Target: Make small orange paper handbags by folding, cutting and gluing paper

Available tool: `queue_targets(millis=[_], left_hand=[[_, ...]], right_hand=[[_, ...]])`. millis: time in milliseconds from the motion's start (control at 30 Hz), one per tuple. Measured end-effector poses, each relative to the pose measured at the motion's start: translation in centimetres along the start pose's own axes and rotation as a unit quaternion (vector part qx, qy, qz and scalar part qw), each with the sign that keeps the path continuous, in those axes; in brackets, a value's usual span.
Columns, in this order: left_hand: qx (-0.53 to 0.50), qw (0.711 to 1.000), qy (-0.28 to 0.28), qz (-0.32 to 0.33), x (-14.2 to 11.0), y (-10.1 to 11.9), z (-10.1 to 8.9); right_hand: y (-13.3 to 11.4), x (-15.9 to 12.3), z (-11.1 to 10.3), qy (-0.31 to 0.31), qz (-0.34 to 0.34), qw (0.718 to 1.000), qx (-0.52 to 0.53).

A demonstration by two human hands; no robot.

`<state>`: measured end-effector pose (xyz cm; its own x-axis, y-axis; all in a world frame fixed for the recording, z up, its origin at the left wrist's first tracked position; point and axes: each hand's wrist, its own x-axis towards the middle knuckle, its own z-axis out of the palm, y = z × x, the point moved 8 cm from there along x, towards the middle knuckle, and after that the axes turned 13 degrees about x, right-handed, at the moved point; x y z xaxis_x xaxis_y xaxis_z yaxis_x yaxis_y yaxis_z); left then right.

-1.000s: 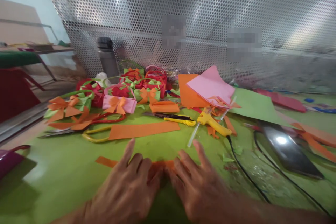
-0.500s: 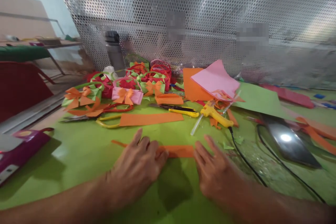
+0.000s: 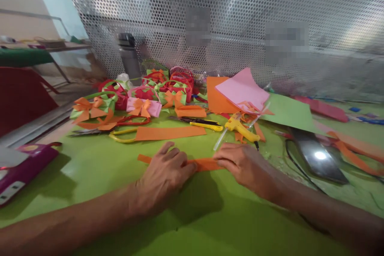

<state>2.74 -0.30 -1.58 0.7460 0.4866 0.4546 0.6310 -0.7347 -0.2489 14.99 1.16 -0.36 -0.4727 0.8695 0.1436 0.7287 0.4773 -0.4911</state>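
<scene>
A narrow orange paper strip [image 3: 207, 164] lies crosswise on the green tabletop [image 3: 192, 224]. My left hand [image 3: 166, 174] is curled over its middle, thumb pressed along it, and the strip's left end sticks out past the fingers. At the right end, my right hand [image 3: 249, 168] pinches it between thumb and fingers; the fingertips' underside is hidden. Beyond the hands lie a wider orange paper piece [image 3: 171, 133], a yellow box cutter [image 3: 214, 127] and a yellow glue gun [image 3: 241, 130] with a clear glue stick.
Scissors [image 3: 120, 136] and small paper bags with bows [image 3: 144, 107] are at back left. Pink [image 3: 244, 90] and green paper sheets [image 3: 289, 112] lie at back right. A phone [image 3: 319, 158] and cable are right, a purple device [image 3: 27, 172] left, a bottle [image 3: 129, 56] behind.
My right hand has gone from lying with fingers stretched on the strip to pinching its right end. The hands have moved apart since the first frame, uncovering the strip's middle. The view has shifted.
</scene>
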Motion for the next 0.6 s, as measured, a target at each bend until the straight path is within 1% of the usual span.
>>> queue_targets(millis=[100, 167, 267, 400, 600], left_hand=[[-0.025, 0.999, 0.019, -0.011, 0.2, 0.0, 0.2], [-0.037, 0.999, 0.034, -0.022, 0.3, -0.1, 0.3], [-0.058, 0.997, 0.046, -0.029, 0.5, -0.1, 0.3], [-0.09, 0.995, 0.046, -0.026, 0.6, 0.1, 0.2], [-0.101, 0.993, 0.048, -0.027, 0.6, 0.0, 0.2]], right_hand=[[1.3, 0.7, 1.0, -0.022, 0.044, 0.997, 0.055], [1.6, 1.0, 1.2, -0.023, 0.06, 0.996, 0.059], [1.5, 1.1, 1.5, -0.026, 0.073, 0.995, 0.056], [1.4, 1.3, 2.1, -0.034, 0.088, 0.995, 0.045], [1.6, 1.3, 2.9, -0.053, 0.091, 0.993, 0.052]])
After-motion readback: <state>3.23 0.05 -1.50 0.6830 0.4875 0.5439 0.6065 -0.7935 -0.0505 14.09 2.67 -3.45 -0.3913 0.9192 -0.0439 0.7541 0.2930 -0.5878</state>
